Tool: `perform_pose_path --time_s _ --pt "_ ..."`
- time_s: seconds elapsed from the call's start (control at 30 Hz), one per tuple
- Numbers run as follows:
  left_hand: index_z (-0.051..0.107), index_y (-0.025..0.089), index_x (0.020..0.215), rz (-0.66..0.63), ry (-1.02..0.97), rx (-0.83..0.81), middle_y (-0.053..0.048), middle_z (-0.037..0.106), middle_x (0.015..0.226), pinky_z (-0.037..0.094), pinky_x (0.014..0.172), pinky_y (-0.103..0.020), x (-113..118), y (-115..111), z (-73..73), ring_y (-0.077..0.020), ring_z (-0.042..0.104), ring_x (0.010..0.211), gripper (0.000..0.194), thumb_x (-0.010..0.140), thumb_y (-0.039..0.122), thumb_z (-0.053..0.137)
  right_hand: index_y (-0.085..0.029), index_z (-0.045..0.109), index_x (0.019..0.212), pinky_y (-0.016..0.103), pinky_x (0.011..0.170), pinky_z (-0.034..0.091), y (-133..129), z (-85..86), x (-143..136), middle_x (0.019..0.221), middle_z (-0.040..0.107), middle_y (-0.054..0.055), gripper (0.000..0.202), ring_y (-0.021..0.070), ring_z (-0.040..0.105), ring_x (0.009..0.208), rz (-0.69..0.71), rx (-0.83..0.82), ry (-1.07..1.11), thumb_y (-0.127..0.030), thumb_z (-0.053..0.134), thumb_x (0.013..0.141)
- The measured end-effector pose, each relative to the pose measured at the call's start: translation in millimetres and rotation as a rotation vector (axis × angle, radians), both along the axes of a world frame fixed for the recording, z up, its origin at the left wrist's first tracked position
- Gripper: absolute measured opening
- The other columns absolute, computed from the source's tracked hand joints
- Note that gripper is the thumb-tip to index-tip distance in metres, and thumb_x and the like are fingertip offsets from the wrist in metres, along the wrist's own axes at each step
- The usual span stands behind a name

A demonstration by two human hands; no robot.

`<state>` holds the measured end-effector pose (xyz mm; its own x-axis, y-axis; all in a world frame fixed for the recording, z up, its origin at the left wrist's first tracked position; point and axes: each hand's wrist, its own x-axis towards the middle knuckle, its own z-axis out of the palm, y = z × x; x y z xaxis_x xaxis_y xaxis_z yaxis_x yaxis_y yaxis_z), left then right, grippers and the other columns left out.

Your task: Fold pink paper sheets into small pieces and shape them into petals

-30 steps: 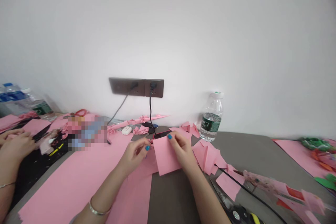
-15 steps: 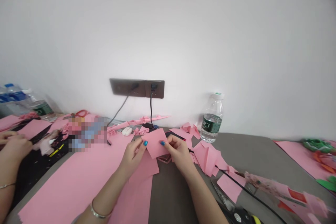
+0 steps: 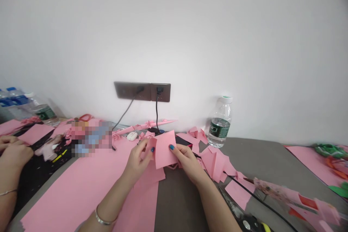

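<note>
Both forearms (image 3: 216, 201) angle forward and inward; the left hand (image 3: 137, 159) pinches between thumb (image 3: 147, 158) and bent fingers (image 3: 140, 146), the right hand (image 3: 187, 159) likewise, blue-nailed thumbs near each other

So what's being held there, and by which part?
Pink paper: the left hand pinches its left side, the right hand its right edge. Whether it's one sheet or two, I can't tell.

Here's the pink paper (image 3: 166, 150), held up over the grey surface (image 3: 176, 203): a broad, flat panel, slightly tilted, pinched at its right edge by the right hand (image 3: 188, 160)! A narrower flap curves at the left hand (image 3: 139, 157); whether it's one sheet or two, can't tell.
</note>
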<state>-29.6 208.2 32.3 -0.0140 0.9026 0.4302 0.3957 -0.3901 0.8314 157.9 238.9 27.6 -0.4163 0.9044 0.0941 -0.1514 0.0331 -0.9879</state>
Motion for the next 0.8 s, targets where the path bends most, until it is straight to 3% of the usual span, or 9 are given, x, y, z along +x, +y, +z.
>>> perform_pose_path --time_s 0.1,0.23,0.37,0.47,0.63,0.7,0.8 --pt "0.062 0.020 0.090 0.040 0.076 0.080 -0.005 0.066 0.091 0.048 0.077 -0.030 -2 3 -0.6 -0.0213 0.060 0.087 0.012 0.082 0.018 0.053 -0.017 0.059 0.068 0.023 0.050 0.028 -1 0.2 1 0.061 0.042 -0.002 0.046 0.0115 0.034 0.056 0.080 0.030 -0.042 -0.060 0.055 0.084" --pt "0.058 0.022 0.082 0.161 0.026 0.234 -0.004 0.062 0.092 0.047 0.085 -0.034 -9 5 -0.1 -0.0219 0.059 0.094 0.016 0.076 0.009 0.051 -0.017 0.058 0.063 0.024 0.050 0.028 -1 2.8 3 0.059 0.042 -0.002 0.046 0.0116 0.035 0.056 0.051 0.062 -0.079 -0.058 0.055 0.084" --pt "0.058 0.022 0.079 0.247 0.046 0.317 -0.006 0.058 0.113 0.041 0.099 -0.041 -14 5 0.8 -0.0242 0.053 0.114 0.019 0.078 0.005 0.049 -0.018 0.068 0.080 0.025 0.063 0.036 -3 13.2 6 0.076 0.059 0.000 0.030 0.0143 0.048 0.069 0.157 0.060 -0.025 -0.048 0.065 0.082" --pt "0.061 0.022 0.077 0.229 0.136 0.338 -0.007 0.053 0.128 0.035 0.105 -0.045 -14 4 1.8 -0.0267 0.045 0.126 0.021 0.079 0.005 0.050 -0.019 0.068 0.082 0.025 0.066 0.037 -6 20.2 6 0.078 0.060 0.000 0.028 0.0141 0.050 0.071 0.159 0.048 -0.013 -0.047 0.066 0.080" --pt "0.066 0.022 0.075 0.108 0.221 0.316 -0.007 0.051 0.133 0.037 0.104 -0.048 -9 3 2.7 -0.0287 0.044 0.128 0.024 0.082 0.008 0.049 -0.018 0.055 0.067 0.023 0.054 0.029 -6 17.4 1 0.063 0.046 -0.004 0.039 0.0107 0.038 0.058 0.097 -0.004 0.004 -0.053 0.067 0.077" --pt "0.068 0.023 0.084 0.089 0.173 0.280 -0.009 0.051 0.131 0.040 0.102 -0.046 -7 3 2.0 -0.0288 0.045 0.128 0.022 0.086 0.013 0.049 -0.018 0.051 0.065 0.022 0.052 0.027 -5 13.6 -1 0.062 0.043 -0.004 0.041 0.0102 0.036 0.057 0.058 -0.008 0.025 -0.053 0.066 0.079" --pt "0.059 0.025 0.117 0.097 -0.100 0.187 -0.010 0.049 0.136 0.045 0.097 -0.041 -5 4 0.5 -0.0267 0.050 0.124 0.026 0.094 0.027 0.047 -0.019 0.055 0.070 0.023 0.056 0.034 -3 8.5 -1 0.069 0.051 -0.002 0.036 0.0130 0.044 0.063 -0.014 -0.001 0.075 -0.052 0.063 0.082"
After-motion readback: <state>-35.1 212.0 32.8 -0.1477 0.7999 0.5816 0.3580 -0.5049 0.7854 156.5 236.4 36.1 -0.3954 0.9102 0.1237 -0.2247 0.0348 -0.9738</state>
